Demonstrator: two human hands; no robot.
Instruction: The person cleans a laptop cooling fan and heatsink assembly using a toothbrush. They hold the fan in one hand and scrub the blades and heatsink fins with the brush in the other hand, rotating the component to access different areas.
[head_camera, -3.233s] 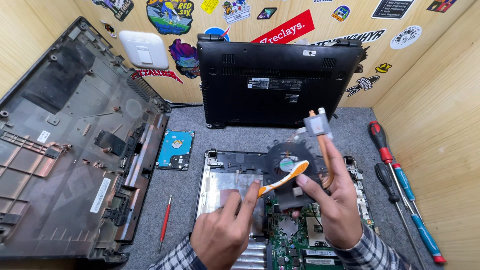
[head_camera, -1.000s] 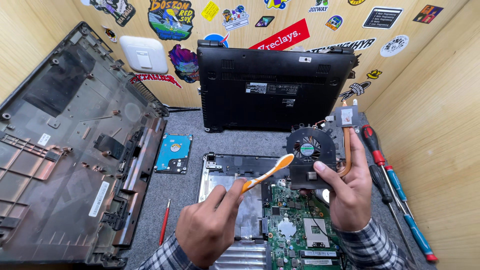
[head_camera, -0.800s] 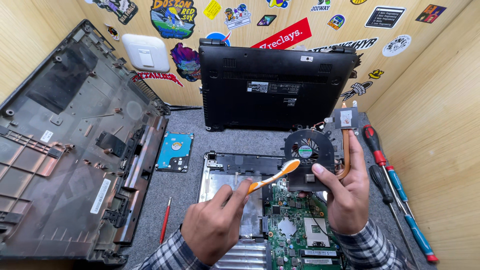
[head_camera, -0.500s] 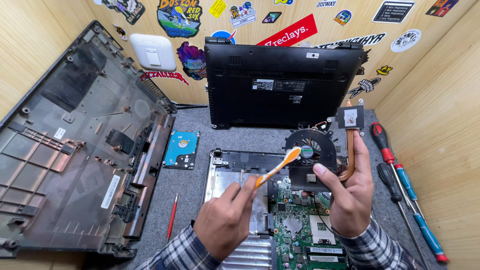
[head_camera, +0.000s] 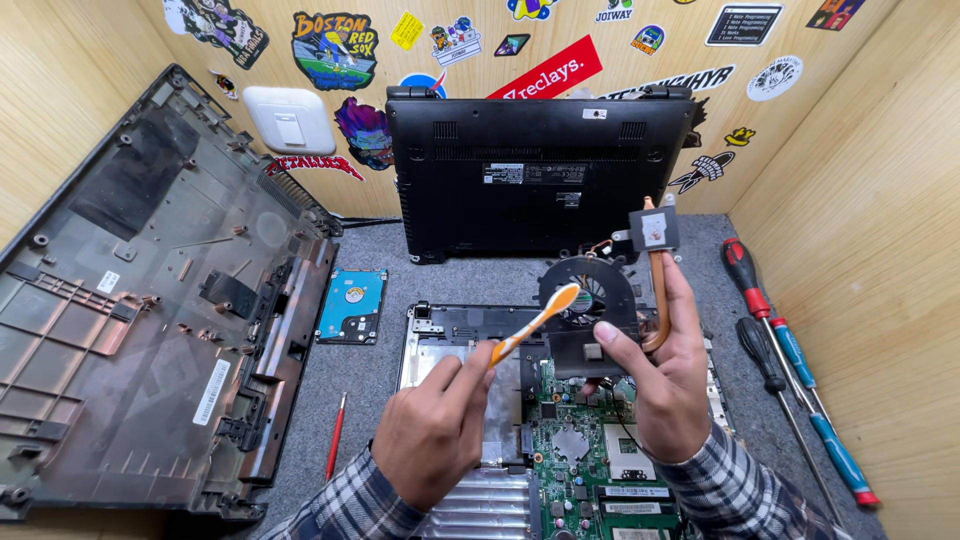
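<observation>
Left hand (head_camera: 432, 432) grips the toothbrush (head_camera: 535, 322), right hand (head_camera: 668, 385) grips the fan (head_camera: 588, 292); brush lightly, fan held steady above the board (head_camera: 590, 470).

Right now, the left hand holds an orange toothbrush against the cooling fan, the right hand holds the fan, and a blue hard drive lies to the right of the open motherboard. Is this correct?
One detail is wrong. The head view shows the blue hard drive lying to the left of the motherboard, not the right. The rest holds: the left hand holds the orange toothbrush against the cooling fan, which the right hand holds.
</observation>
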